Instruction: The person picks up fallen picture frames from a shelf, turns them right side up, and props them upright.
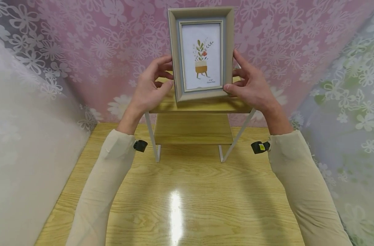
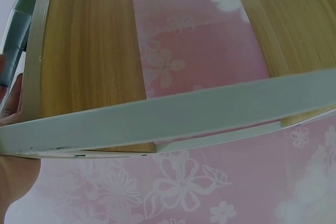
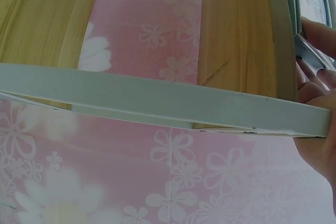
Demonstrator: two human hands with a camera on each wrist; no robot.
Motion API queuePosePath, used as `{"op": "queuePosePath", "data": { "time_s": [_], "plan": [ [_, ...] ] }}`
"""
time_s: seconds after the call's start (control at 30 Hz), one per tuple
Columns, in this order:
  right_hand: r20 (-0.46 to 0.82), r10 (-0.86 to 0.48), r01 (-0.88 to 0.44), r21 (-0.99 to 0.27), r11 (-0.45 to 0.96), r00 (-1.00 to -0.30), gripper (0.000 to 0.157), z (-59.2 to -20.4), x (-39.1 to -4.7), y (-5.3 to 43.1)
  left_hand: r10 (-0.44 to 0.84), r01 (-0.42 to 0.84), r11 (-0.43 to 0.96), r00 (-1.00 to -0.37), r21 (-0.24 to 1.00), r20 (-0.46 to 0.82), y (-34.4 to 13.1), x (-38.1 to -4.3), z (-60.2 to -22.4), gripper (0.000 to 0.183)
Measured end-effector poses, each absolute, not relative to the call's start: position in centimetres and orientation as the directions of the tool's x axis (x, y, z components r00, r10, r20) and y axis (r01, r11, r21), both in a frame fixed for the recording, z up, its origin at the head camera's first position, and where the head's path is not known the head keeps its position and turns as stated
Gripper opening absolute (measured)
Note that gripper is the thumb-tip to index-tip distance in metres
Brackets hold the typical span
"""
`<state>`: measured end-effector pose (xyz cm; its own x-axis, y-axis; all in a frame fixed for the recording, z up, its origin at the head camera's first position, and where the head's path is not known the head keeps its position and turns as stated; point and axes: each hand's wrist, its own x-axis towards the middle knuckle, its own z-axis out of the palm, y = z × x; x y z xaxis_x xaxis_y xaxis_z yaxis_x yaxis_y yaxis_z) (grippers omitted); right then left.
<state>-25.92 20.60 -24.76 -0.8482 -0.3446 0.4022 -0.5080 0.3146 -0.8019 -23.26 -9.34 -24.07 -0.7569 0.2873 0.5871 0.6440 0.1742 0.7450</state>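
Observation:
A beige picture frame (image 1: 202,95) with a blue-grey inner border stands over the small wooden table, leaning slightly to one side. Its print (image 1: 202,56) shows a plant in an orange pot on legs. My left hand (image 1: 151,83) holds the left edge, fingertips partly behind it. On the opposite side my right hand (image 1: 251,82) grips the lower right corner, thumb on the front and other fingers partly hidden behind. In the wrist views only parts of the frame (image 2: 20,27) and the hands show. Whether the frame's bottom touches the tabletop (image 1: 162,106) I cannot tell.
Below the tabletop is a lower wooden shelf (image 1: 193,128), carried by slanted white metal legs (image 1: 151,136). Pink floral wall covering (image 1: 137,30) hangs behind, with pale walls (image 1: 353,102) on both sides. The floor (image 1: 205,191) has a wood pattern.

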Motion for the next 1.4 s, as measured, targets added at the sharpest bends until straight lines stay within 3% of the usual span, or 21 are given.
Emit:
{"op": "queuePosePath", "data": {
  "time_s": [0.4, 0.7, 1.0, 1.4],
  "plan": [
    [0.410, -0.341, -0.506, -0.819, 0.272, -0.846, 0.082, -23.2, -24.1, 19.9, 0.301, 0.636, 0.242, -0.767, 0.733, 0.567, -9.0, -23.5, -24.2, 0.038],
    [0.404, -0.334, -0.499, -0.819, 0.282, -0.852, 0.082, -23.1, -23.9, 20.3, 0.346, 0.662, 0.247, -0.742, 0.707, 0.574, -9.2, -25.9, -26.1, 0.026],
    [0.392, -0.349, -0.491, -0.829, 0.266, -0.851, 0.080, -23.3, -24.4, 20.0, 0.375, 0.676, 0.196, -0.721, 0.711, 0.582, -9.2, -23.8, -24.7, 0.022],
    [0.397, -0.343, -0.499, -0.814, 0.298, -0.851, 0.082, -23.9, -25.0, 20.4, 0.380, 0.679, 0.186, -0.716, 0.710, 0.586, -9.0, -23.4, -24.4, 0.019]
  ]
}}
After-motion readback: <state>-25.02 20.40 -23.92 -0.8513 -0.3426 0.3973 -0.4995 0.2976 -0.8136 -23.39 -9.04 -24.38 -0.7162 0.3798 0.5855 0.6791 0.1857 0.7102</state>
